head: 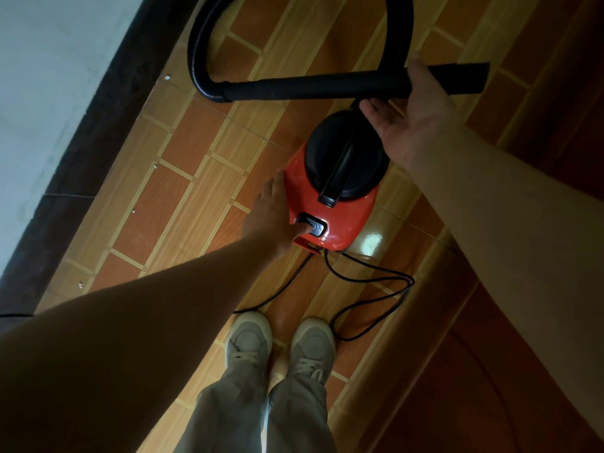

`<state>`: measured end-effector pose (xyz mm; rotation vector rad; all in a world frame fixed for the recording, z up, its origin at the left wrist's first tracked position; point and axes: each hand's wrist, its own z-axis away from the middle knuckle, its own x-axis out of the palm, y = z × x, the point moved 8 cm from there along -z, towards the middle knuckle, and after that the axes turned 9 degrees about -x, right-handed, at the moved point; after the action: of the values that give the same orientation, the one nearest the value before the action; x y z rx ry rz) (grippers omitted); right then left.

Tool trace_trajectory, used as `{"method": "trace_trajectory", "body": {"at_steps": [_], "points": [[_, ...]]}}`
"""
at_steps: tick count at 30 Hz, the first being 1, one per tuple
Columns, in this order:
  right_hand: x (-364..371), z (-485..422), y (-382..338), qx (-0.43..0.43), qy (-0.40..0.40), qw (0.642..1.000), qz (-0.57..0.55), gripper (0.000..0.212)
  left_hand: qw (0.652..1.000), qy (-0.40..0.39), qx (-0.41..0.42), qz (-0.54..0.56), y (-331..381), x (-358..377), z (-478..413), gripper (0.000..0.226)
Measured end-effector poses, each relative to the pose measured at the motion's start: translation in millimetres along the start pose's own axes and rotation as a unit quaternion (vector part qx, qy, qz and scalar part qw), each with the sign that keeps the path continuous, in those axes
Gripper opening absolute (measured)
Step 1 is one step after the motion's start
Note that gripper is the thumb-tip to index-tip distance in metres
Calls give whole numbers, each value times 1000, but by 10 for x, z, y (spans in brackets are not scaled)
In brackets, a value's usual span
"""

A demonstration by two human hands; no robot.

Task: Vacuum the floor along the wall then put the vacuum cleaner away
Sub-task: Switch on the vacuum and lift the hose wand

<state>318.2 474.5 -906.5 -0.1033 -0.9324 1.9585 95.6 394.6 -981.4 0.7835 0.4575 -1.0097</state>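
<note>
A red vacuum cleaner [340,220] with a black domed top and carry handle stands on the tiled floor just ahead of my feet. My left hand [271,210] lies along its left side, and its thumb presses the black power switch [315,225] at the near end. My right hand [411,125] grips the black wand [310,86] above the machine, thumb over the top and fingers underneath. The narrow nozzle tip [464,76] sticks out to the right of that hand. The ribbed hose [202,44] loops up and round at the top.
A pale wall [49,76] with a dark skirting [108,125] runs along the left. The black power cord [376,282] loops on the floor between the vacuum and my grey shoes [248,341]. Small white specks dot the tiles near the skirting. Darker flooring [523,354] lies at right.
</note>
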Motion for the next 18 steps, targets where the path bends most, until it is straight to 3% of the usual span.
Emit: {"method": "trace_trajectory", "body": {"at_steps": [5, 11, 18], "points": [[-30, -7, 47, 10, -1, 1000, -28, 29, 1000, 5, 6, -13, -11, 23, 9, 120], [-52, 19, 71, -1, 5, 999, -39, 43, 1000, 13, 1, -11, -20, 32, 21, 119], [-61, 22, 84, -6, -1, 999, -40, 43, 999, 20, 4, -26, 2, 22, 22, 118]]}}
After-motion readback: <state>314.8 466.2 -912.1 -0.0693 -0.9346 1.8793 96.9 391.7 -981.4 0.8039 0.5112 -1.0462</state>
